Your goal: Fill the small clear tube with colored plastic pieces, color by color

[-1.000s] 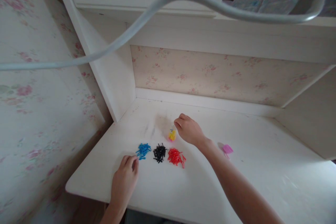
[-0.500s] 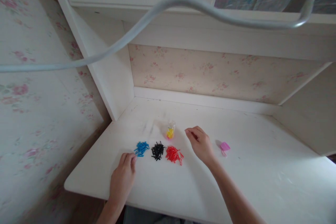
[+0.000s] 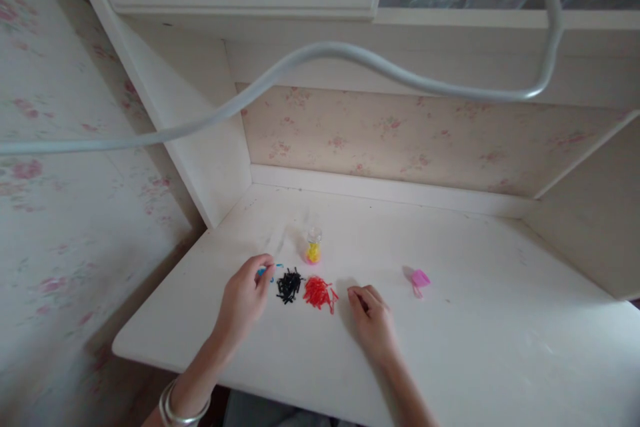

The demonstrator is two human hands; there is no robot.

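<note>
Forearms (image 3: pixel 411 393) came in from the near edge, one per side, angled inward over a smooth white surface (image 3: pixel 480 333). The left hand (image 3: pixel 243 297) was back-up, thumb and index tips pressed together, and its grip looked to be pinching one skinny blue piece (image 3: pixel 279 265) that poked out past the tips. That hand covered most of the blue pile (image 3: pixel 262 271), so only a few bits showed. A shiny metal bangle (image 3: pixel 166 404) circled that wrist, can't tell if it was one band or two. The right hand (image 3: pixel 374 320) sat low, just beside the red pile (image 3: pixel 319 292), fingers curled, grip drawn together; couldn't tell if anything was tucked inside.

So, three piles in a row: blue, black (image 3: pixel 289 285), red. All short thin strips, kinda glossy, way too tangled to count. Just behind the black and red ones stood one small see-through container (image 3: pixel 315 234), upright, yellow bits (image 3: pixel 313 253) in its lower part and pink at the base. One pink translucent thing (image 3: pixel 421 278) lay off past the right hand, flat-sided, with a thin pinkish bit at its near end.

Up top, one pale rounded cable (image 3: pixel 320 49) waved across, with rose-print wallpaper (image 3: pixel 345 137) behind.
</note>
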